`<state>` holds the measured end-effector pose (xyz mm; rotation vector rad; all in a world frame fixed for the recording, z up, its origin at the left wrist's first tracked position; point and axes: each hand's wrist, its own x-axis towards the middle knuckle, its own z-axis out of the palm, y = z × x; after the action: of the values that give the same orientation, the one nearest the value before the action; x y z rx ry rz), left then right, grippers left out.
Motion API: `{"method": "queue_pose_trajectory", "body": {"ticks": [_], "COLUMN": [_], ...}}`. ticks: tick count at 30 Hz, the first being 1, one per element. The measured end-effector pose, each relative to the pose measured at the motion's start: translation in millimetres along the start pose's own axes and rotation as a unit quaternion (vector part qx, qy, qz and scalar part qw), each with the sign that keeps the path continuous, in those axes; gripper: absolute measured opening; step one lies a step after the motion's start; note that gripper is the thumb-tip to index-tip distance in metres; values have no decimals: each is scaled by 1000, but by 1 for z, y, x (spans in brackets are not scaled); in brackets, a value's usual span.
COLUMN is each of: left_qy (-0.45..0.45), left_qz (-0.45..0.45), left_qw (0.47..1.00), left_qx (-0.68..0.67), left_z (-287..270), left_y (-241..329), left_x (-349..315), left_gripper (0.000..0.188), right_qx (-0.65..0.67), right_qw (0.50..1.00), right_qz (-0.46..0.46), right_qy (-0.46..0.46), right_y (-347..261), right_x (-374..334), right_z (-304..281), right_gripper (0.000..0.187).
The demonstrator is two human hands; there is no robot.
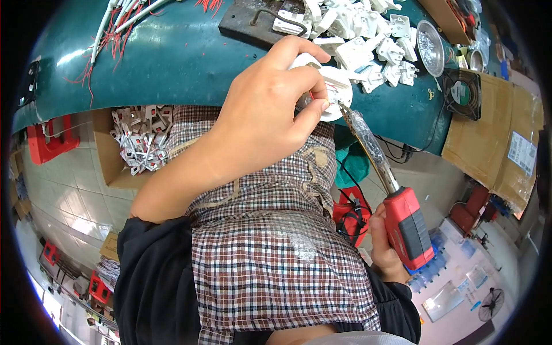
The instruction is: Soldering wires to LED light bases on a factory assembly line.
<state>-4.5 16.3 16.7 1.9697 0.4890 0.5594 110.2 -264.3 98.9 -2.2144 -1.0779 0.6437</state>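
1. The person sat at a teal workbench (172, 57), a checked apron (270, 253) spread over the lap.
2. The left hand (270, 109) was raised in front of the bench edge, its fingers closed in a pinch around a round white plastic part (336, 86), thumb on the near side and forefinger curled over the top.
3. Thin red wires (325, 87) showed on the face of that white part, just beside the fingertips.
4. The right hand (384, 244) sat low, down by the person's right side, wrapped around the red and grey handle of a soldering iron (397, 207) (only part of the hand showed behind the handle).
5. The iron slanted up and to the left, and its tip (340, 106) met the lower edge of the white part, close to the left thumb.
6. On the bench beyond the hands lay a heap of white plug housings (368, 34), some resting on a dark metal block (253, 23).
7. To the right of the heap stood a small round metal dish (431, 49), and further right a black fan (464, 93) on brown cardboard (500, 138).
8. At the far left of the bench were white cables with loose red wire ends (123, 17).
9. Under the bench edge, to the person's left, an open cardboard box (123, 164) held more white parts (141, 141), well apart from both hands.
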Motion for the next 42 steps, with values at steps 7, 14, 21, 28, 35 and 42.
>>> {"method": "queue_pose_trajectory", "body": {"ticks": [7,14,21,28,35,42], "left_qy": [38,48,32,26,17,16], "left_qz": [-12,-2,-8,6,12,23], "left_qw": [999,999,999,1000,1000,1000], "left_qx": [1,3,1,3,3,-2], "left_z": [8,9,5,5,2,2], "left_y": [2,1,2,0,-3,-3], "left_x": [-3,-4,-2,-2,-1,0], "left_gripper": [7,7,7,6,7,6], "right_qx": [-7,17,-10,-13,-32,-20], "right_qw": [1000,1000,1000,1000,999,999], "right_qz": [2,23,26,19,-33,-24], "right_qy": [-5,10,-1,9,9,11], "right_y": [-1,2,-3,0,-7,-14], "right_x": [-2,-6,-1,-3,4,4], "right_z": [-1,3,3,5,3,-3], "right_gripper": [22,23,24,22,22,24]}}
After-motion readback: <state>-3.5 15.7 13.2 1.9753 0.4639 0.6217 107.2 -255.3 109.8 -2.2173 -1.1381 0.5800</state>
